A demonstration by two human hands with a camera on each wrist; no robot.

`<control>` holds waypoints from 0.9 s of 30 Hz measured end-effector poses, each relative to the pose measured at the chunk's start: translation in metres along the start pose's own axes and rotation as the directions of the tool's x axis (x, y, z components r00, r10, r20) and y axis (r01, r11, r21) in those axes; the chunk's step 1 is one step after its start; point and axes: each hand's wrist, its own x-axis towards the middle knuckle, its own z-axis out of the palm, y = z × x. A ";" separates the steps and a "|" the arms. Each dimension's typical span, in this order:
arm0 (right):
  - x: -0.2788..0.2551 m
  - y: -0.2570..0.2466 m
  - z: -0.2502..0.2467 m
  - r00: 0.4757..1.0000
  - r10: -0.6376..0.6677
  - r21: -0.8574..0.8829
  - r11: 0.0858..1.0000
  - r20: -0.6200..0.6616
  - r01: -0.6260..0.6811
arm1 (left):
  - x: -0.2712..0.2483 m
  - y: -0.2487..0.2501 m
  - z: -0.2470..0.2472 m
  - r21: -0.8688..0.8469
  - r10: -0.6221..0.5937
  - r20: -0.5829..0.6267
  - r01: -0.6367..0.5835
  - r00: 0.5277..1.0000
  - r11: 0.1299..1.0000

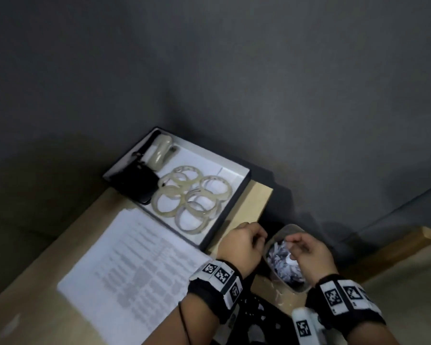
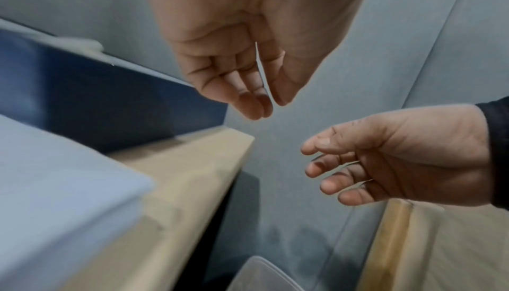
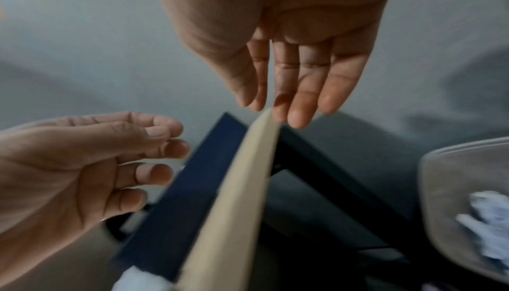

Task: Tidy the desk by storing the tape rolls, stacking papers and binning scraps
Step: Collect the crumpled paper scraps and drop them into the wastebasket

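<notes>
Both hands hover off the right edge of the bench, over a translucent bin that stands on the floor just beside it. The left hand has loosely curled fingers, and the left wrist view shows a thin white sliver of paper pinched between fingers and thumb. The right hand is slack, its fingers straight or barely bent and gripping nothing. Crumpled white scraps already lie in the bin, directly under the right hand.

On the bench a dark shallow tray with a white floor sits at the far corner against the grey wall. It holds a heap of pale tape rolls, a beige dispenser-like object and a black item too dark to identify. A stack of printed papers lies beside the tray's near edge, close to the left wrist. A black chair frame shows below the wrists.
</notes>
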 end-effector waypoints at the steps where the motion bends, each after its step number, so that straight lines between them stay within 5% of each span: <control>1: -0.008 -0.013 0.007 0.999 -0.033 0.001 0.999 0.014 0.033 | -0.010 -0.001 -0.012 0.007 -0.012 -0.028 0.012 1.000 1.000; 8: -0.074 -0.084 0.083 0.960 -0.188 -0.003 0.981 0.208 0.193 | -0.104 -0.041 -0.100 0.051 -0.106 -0.224 0.120 0.969 0.991; 13: -0.127 -0.104 0.154 0.888 -0.217 -0.085 0.958 0.405 0.273 | -0.185 -0.092 -0.144 0.045 -0.242 -0.366 0.277 0.899 0.960; 21: -0.212 -0.126 0.246 0.726 -0.204 -0.194 0.885 0.657 0.424 | -0.323 -0.164 -0.180 -0.048 -0.419 -0.547 0.473 0.725 0.880; 27: -0.271 -0.113 0.313 0.548 -0.022 -0.393 0.672 0.836 0.627 | -0.418 -0.215 -0.189 -0.094 -0.591 -0.524 0.648 0.614 0.756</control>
